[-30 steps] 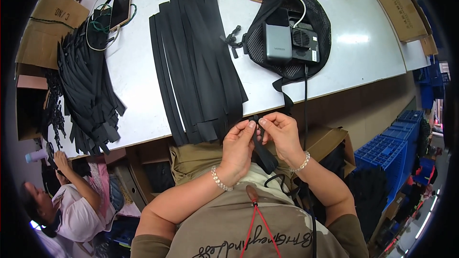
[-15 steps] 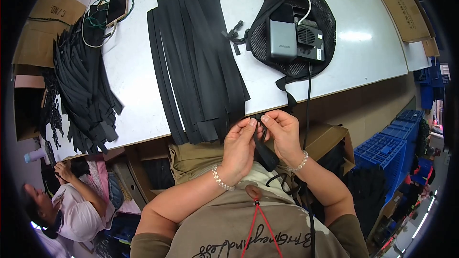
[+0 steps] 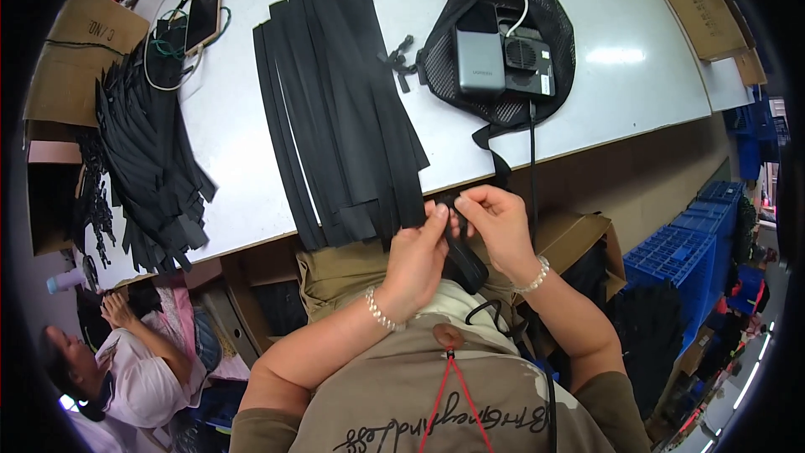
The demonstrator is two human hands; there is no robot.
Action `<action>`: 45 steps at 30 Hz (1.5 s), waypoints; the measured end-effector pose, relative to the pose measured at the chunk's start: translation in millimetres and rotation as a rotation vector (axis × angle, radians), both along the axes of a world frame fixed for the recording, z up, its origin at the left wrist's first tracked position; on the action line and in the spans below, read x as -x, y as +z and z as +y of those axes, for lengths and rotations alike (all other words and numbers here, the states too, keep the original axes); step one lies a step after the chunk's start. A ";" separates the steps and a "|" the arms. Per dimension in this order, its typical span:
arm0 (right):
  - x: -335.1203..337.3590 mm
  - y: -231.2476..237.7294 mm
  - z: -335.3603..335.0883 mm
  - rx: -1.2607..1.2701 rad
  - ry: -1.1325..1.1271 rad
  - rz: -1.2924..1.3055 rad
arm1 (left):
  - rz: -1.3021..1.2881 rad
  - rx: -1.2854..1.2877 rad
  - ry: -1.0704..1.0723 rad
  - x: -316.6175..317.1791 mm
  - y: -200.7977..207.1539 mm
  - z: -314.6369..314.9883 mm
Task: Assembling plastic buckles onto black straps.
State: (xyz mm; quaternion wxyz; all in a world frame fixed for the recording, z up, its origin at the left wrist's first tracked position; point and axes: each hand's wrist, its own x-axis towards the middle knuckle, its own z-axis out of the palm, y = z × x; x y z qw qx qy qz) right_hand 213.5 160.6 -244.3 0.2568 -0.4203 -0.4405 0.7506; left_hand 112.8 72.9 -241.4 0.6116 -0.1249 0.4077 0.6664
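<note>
Both my hands meet just off the table's near edge, working on one black fabric strap (image 3: 466, 262) that hangs down between them. Thumb and fingers of my left hand (image 3: 421, 249) pinch the strap's upper end. My right hand (image 3: 498, 225) pinches the same end from the other side. Whatever small part sits between the fingertips is mostly hidden. Beyond my left hand, a wide stack of flat black straps (image 3: 340, 117) lies across the table with its near ends at the edge.
A black mesh bag (image 3: 436, 50) holds a grey power bank (image 3: 480, 63) and a device with a cable running toward me. Small black pieces (image 3: 402, 59) lie beside it. More straps (image 3: 155, 151) are piled at left, near a phone (image 3: 204, 17). A co-worker (image 3: 138, 361) sits lower left; blue crates (image 3: 671, 252) stand right.
My right hand has shifted slightly, and the fingertips stay together on the strap end. The table's things appear a little further left and up as the view moves.
</note>
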 end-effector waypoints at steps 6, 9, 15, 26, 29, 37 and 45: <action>-18.4 40.4 -2.9 -0.455 0.129 0.074 | 0.020 -0.250 -0.100 0.6 31.4 -13.9; -20.6 51.3 -3.0 -0.612 0.153 0.082 | 0.049 -0.296 -0.056 0.7 38.8 -17.8; -15.3 56.2 -8.5 -0.729 0.152 0.106 | 0.282 -0.369 -0.030 7.0 38.4 -21.2; -5.6 64.3 -9.5 -0.717 0.204 0.106 | 0.464 -0.396 -0.067 17.8 38.3 -23.0; -7.2 65.2 -7.1 -0.552 0.276 0.066 | 0.377 -0.379 -0.142 21.9 37.2 -20.4; -3.1 68.0 -15.4 -0.378 0.174 0.072 | 0.346 -0.379 -0.271 26.3 35.1 -19.0; -8.4 65.5 -10.2 -0.868 0.256 -0.019 | 0.465 -0.374 -0.272 30.4 41.0 -20.1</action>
